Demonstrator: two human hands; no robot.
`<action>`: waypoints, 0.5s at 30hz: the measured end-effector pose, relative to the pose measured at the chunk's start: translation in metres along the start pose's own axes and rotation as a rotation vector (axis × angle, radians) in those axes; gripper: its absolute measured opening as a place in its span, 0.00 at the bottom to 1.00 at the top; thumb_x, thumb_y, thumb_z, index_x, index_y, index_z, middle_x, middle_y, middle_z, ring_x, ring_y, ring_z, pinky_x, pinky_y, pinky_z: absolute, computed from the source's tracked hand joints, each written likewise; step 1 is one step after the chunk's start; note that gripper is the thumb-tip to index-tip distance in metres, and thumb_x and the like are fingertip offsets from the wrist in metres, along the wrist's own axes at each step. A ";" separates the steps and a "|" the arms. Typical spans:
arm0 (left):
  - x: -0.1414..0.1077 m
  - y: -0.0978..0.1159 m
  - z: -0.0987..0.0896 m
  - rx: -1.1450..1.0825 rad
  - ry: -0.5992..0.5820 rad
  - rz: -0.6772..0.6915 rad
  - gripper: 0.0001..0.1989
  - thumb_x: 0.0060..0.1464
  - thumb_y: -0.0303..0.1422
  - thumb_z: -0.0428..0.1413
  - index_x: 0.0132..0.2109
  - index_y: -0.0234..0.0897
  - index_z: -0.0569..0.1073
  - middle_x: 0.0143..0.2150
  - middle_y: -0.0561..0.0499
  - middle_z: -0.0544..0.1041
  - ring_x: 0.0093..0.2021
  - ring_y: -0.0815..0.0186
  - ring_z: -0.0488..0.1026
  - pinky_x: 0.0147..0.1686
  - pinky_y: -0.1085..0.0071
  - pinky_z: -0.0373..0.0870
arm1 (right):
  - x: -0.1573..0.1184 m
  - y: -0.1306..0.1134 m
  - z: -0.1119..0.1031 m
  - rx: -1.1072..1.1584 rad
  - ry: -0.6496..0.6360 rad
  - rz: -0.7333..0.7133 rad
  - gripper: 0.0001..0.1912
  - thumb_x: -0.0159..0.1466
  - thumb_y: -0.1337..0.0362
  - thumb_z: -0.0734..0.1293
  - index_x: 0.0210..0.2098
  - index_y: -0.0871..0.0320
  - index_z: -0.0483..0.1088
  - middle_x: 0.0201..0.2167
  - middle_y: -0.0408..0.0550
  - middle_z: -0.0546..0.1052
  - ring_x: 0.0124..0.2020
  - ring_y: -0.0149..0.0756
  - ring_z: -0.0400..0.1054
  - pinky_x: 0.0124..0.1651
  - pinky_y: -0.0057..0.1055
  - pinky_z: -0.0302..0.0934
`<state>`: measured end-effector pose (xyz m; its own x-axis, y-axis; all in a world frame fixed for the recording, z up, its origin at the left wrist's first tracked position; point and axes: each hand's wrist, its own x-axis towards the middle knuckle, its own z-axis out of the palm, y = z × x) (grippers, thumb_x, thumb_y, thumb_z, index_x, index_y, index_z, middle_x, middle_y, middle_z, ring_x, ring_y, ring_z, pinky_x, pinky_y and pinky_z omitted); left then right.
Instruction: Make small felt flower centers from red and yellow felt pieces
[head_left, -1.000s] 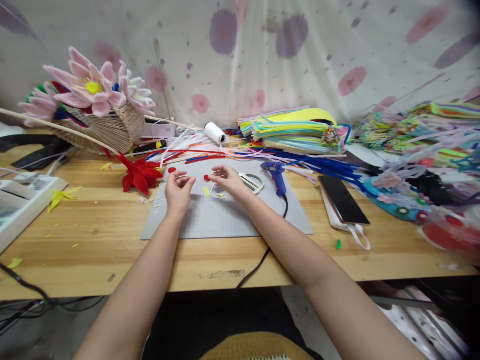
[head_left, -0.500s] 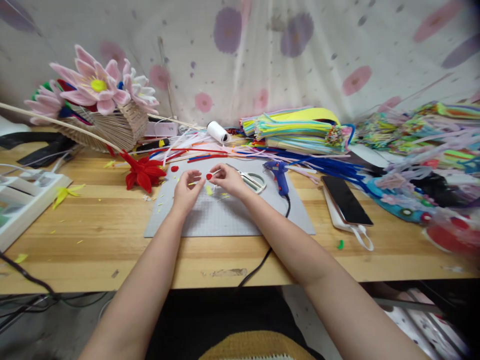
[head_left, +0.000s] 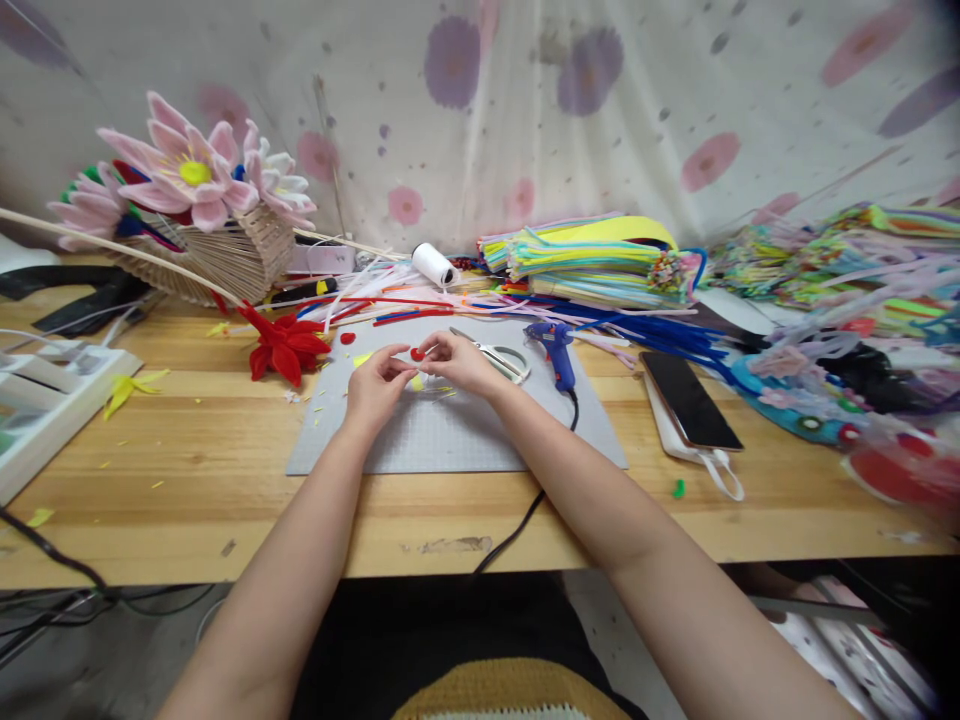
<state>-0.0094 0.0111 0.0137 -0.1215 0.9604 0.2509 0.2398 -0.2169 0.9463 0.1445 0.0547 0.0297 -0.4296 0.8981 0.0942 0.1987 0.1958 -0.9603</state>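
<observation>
Over the grey cutting mat [head_left: 450, 440], my right hand [head_left: 459, 362] is closed in a pinch on a small round red piece [head_left: 417, 353]. Just beside it, my left hand [head_left: 377, 383] has its thumb and fingertips pressed together close to the right fingertips. What the left pinch holds, if anything, is too small to make out. A second red piece [head_left: 347, 338] lies at the mat's upper left. Left of the hands rests a red fuzzy flower [head_left: 289, 345] on a long stick. Scissors [head_left: 510, 362] lie partly behind my right hand.
A blue glue gun [head_left: 553, 350] sits on the mat's right, its black cord running to the front edge. Further right is a phone [head_left: 694, 400]. Pipe-cleaner bundles [head_left: 600, 255] and a white thread spool [head_left: 435, 265] lie behind. A power strip [head_left: 60, 410] stands at left.
My left fingertips have closed together and moved right, up against the right fingertips. The red piece stays in my right hand.
</observation>
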 end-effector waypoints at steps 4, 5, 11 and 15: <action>0.003 -0.004 -0.005 0.021 0.058 -0.019 0.18 0.40 0.30 0.61 0.43 0.38 0.74 0.28 0.52 0.77 0.29 0.67 0.73 0.35 0.70 0.67 | -0.012 0.000 -0.020 -0.048 0.034 0.046 0.11 0.49 0.69 0.67 0.33 0.59 0.66 0.22 0.38 0.70 0.24 0.24 0.64 0.31 0.24 0.58; 0.004 -0.005 -0.006 0.010 0.077 -0.027 0.19 0.39 0.30 0.61 0.43 0.37 0.73 0.28 0.52 0.76 0.29 0.67 0.73 0.35 0.70 0.67 | -0.019 -0.001 -0.029 -0.070 0.042 0.067 0.11 0.49 0.69 0.67 0.33 0.59 0.67 0.22 0.38 0.70 0.24 0.24 0.64 0.30 0.24 0.58; 0.004 -0.005 -0.003 -0.006 0.140 -0.068 0.20 0.39 0.30 0.60 0.43 0.37 0.70 0.26 0.54 0.76 0.29 0.68 0.73 0.34 0.70 0.66 | -0.083 -0.013 -0.110 -0.207 -0.110 0.265 0.14 0.51 0.59 0.68 0.34 0.60 0.70 0.25 0.45 0.74 0.24 0.27 0.66 0.29 0.26 0.60; 0.002 -0.004 0.002 0.002 0.144 -0.073 0.20 0.39 0.29 0.60 0.43 0.37 0.69 0.26 0.54 0.76 0.28 0.68 0.73 0.34 0.71 0.66 | -0.109 -0.008 -0.164 -0.401 -0.023 0.498 0.17 0.52 0.51 0.68 0.23 0.60 0.69 0.22 0.52 0.74 0.23 0.30 0.66 0.27 0.29 0.59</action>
<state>-0.0091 0.0146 0.0097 -0.2752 0.9386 0.2079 0.2270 -0.1467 0.9628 0.3339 0.0194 0.0703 -0.2186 0.9115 -0.3485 0.6918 -0.1071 -0.7141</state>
